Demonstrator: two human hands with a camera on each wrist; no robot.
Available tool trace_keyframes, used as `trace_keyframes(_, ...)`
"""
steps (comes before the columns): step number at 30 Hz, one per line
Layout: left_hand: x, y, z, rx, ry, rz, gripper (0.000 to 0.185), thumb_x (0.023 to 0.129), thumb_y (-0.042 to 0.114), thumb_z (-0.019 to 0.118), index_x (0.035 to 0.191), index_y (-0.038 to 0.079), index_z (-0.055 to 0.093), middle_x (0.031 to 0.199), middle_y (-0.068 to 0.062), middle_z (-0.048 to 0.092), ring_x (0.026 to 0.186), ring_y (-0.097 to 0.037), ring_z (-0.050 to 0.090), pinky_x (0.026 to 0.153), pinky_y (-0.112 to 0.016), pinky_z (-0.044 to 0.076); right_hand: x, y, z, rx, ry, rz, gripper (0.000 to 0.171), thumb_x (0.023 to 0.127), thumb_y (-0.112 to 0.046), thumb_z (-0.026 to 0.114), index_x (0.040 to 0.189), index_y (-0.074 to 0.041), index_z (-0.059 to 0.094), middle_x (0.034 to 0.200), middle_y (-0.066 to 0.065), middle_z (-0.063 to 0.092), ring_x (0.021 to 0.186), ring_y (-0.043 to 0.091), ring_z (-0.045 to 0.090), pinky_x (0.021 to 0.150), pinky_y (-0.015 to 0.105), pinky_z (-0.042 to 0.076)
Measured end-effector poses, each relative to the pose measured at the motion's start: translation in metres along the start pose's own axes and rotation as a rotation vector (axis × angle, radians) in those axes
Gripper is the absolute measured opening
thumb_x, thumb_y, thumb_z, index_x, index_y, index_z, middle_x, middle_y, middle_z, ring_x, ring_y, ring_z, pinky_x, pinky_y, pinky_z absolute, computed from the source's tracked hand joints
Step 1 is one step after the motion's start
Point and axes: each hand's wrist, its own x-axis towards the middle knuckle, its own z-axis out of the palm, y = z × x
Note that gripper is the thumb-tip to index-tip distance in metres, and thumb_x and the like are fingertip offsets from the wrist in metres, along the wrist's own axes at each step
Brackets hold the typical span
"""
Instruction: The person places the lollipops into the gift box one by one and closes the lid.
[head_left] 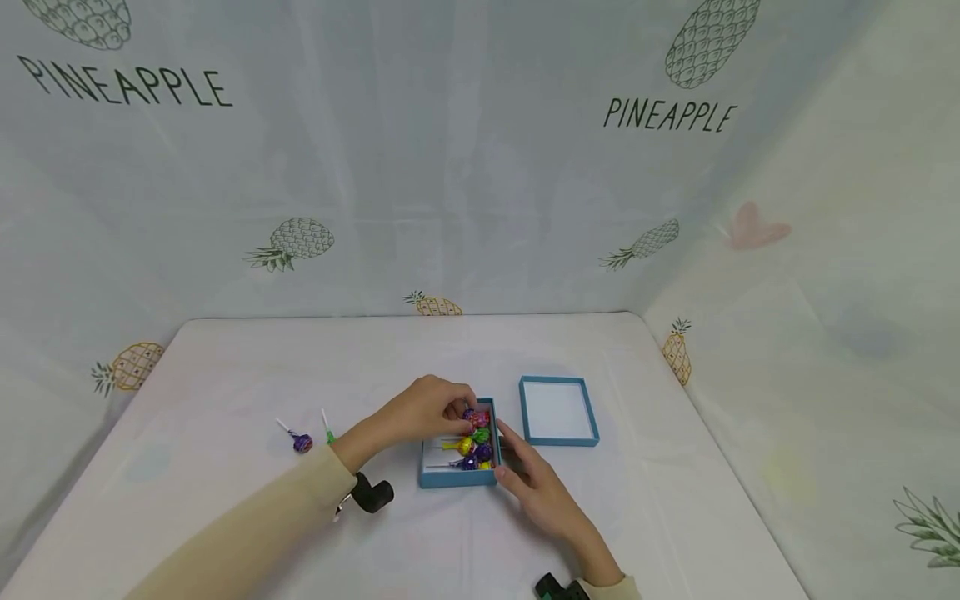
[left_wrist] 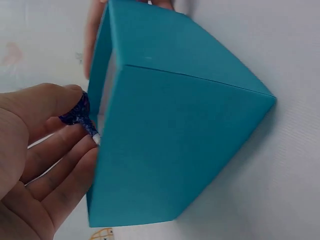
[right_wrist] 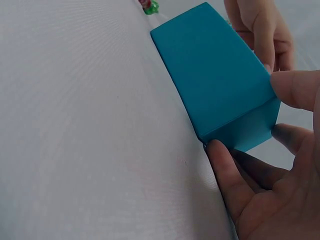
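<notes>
An open blue box point(head_left: 457, 480) sits near the table's front with several wrapped lollipops point(head_left: 477, 442) inside. My left hand point(head_left: 459, 408) reaches over the box's far end and pinches a dark blue wrapped lollipop point(left_wrist: 78, 112) at the rim. In the left wrist view the box's outer wall point(left_wrist: 175, 150) fills the frame beside that hand point(left_wrist: 82, 125). My right hand point(head_left: 507, 455) grips the box's near right corner point(right_wrist: 215, 75), with the thumb on one wall and the fingers point(right_wrist: 225, 167) against the other.
The box's blue lid point(head_left: 558, 410) lies upturned just right of the box. A purple lollipop point(head_left: 302, 442) and a green one point(head_left: 328, 433) lie on the white table to the left. Pineapple-print cloth walls close in the back and sides.
</notes>
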Motion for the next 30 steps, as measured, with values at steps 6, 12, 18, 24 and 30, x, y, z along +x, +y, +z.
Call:
trace_keyframes(6,-0.001,-0.006,0.007,0.072,-0.007,0.017,0.018,0.095,0.023,0.083,0.109,0.014,0.076,0.084,0.011,0.069,0.075,-0.004,0.059,0.072,-0.024,0.054,0.001,0.0,-0.001,0.005,-0.005,-0.01,0.063,0.111,-0.03,0.058,0.168,-0.031,0.032,0.163,0.012,0.047,0.145,0.032,0.05,0.113,0.05,0.047)
trace_keyframes(12,-0.002,-0.006,0.011,0.134,-0.011,0.018,0.018,0.095,0.022,0.083,0.11,0.015,0.076,0.08,0.011,0.065,0.071,-0.006,0.055,0.068,-0.025,0.049,0.002,0.001,-0.001,-0.004,0.0,-0.02,0.063,0.111,-0.029,0.058,0.168,-0.032,0.032,0.162,0.012,0.048,0.146,0.032,0.05,0.113,0.052,0.047)
trace_keyframes(18,-0.002,-0.007,0.014,0.19,-0.021,0.005,0.019,0.095,0.022,0.083,0.111,0.015,0.076,0.078,0.01,0.065,0.069,-0.007,0.053,0.064,-0.025,0.047,0.002,0.001,-0.001,0.005,0.001,-0.012,0.063,0.111,-0.029,0.058,0.168,-0.033,0.031,0.164,0.012,0.046,0.147,0.032,0.049,0.115,0.054,0.045)
trace_keyframes(24,-0.004,-0.01,0.02,0.235,-0.026,0.014,0.02,0.095,0.025,0.083,0.112,0.017,0.077,0.079,0.012,0.066,0.069,-0.006,0.053,0.065,-0.025,0.046,0.001,0.001,0.0,0.014,-0.002,-0.006,0.063,0.11,-0.029,0.059,0.168,-0.032,0.032,0.163,0.013,0.046,0.147,0.032,0.049,0.115,0.053,0.045)
trace_keyframes(30,-0.006,-0.009,0.024,0.259,-0.015,0.021,0.019,0.095,0.026,0.083,0.11,0.017,0.078,0.08,0.011,0.068,0.069,-0.007,0.053,0.066,-0.026,0.047,0.001,0.002,0.001,0.018,-0.006,-0.005,0.064,0.11,-0.029,0.059,0.168,-0.032,0.032,0.163,0.012,0.047,0.146,0.031,0.049,0.115,0.048,0.046)
